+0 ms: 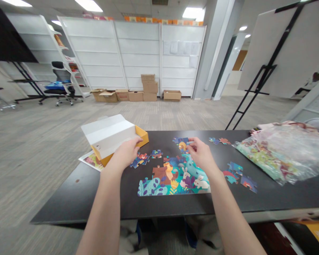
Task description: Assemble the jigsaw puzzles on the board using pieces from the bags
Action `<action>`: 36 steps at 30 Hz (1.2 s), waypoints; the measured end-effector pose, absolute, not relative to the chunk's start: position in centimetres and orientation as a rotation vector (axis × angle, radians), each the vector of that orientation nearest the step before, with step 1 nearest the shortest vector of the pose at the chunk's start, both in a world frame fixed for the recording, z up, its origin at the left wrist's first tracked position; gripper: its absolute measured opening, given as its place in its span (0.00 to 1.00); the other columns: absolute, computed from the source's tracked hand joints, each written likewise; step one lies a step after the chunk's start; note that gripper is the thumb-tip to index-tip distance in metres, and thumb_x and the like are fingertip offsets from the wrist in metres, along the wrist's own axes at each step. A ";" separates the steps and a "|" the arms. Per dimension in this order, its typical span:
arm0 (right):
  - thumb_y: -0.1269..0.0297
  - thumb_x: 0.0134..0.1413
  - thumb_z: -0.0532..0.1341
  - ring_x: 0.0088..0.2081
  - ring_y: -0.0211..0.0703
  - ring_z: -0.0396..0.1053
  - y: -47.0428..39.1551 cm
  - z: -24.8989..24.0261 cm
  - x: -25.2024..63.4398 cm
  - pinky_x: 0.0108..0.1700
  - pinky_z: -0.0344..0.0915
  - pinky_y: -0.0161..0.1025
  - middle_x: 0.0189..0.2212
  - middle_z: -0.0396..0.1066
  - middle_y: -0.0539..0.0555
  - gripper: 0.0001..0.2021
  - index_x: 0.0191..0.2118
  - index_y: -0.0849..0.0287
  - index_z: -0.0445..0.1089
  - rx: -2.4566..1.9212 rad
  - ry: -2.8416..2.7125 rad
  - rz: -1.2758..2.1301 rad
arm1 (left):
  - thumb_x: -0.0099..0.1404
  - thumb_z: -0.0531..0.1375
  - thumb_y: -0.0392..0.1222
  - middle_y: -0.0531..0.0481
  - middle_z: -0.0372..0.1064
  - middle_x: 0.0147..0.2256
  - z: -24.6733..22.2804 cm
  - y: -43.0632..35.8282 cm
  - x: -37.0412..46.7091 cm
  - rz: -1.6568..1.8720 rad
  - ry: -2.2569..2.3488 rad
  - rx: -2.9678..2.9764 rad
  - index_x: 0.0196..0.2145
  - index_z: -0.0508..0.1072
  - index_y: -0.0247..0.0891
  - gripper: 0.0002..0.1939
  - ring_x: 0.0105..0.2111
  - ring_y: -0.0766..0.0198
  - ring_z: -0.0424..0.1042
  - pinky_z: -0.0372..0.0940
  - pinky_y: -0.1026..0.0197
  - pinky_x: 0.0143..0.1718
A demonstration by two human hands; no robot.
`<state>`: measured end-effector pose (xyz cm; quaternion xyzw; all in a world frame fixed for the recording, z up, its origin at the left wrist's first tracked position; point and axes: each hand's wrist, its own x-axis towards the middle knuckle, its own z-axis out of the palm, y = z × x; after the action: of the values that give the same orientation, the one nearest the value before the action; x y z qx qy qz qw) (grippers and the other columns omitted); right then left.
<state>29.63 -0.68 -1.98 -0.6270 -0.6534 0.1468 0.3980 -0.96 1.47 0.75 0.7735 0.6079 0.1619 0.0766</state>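
Observation:
A partly assembled jigsaw puzzle (175, 177) with rabbits and plants lies on the black table. My right hand (199, 151) is closed in a pinch at the edge of a dark blue puzzle piece with a yellow shape (182, 145), just beyond the puzzle's upper edge. At the left, my left hand (128, 150) has its fingers curled over the near side of a yellow box (141, 135). The box's white lid (108, 132) stands open, and its inside is mostly hidden. Close to that hand lie joined loose pieces (140, 160) and another piece (156, 153).
Loose puzzle pieces (235, 168) lie right of my right forearm, with others (219, 141) farther back. A clear plastic bag (289, 148) covers the table's right end. A printed sheet (91, 161) lies partly under the box. Cardboard boxes (149, 88) stand by the far shelves.

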 end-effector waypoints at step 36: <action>0.64 0.53 0.56 0.32 0.51 0.74 -2.7 -4.6 50.3 0.36 0.66 0.43 0.31 0.78 0.59 0.15 0.40 0.59 0.78 -2.261 -1.434 -0.077 | 0.49 0.61 0.37 0.43 0.73 0.54 0.4 -1.5 -4.2 0.252 1.687 2.387 0.56 0.70 0.38 0.34 0.53 0.50 0.73 0.66 0.55 0.58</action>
<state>50.25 -2.73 -4.58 -0.8216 -0.5210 -0.0281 0.2295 -4.21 -1.46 0.38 0.8091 0.5721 0.0853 0.1038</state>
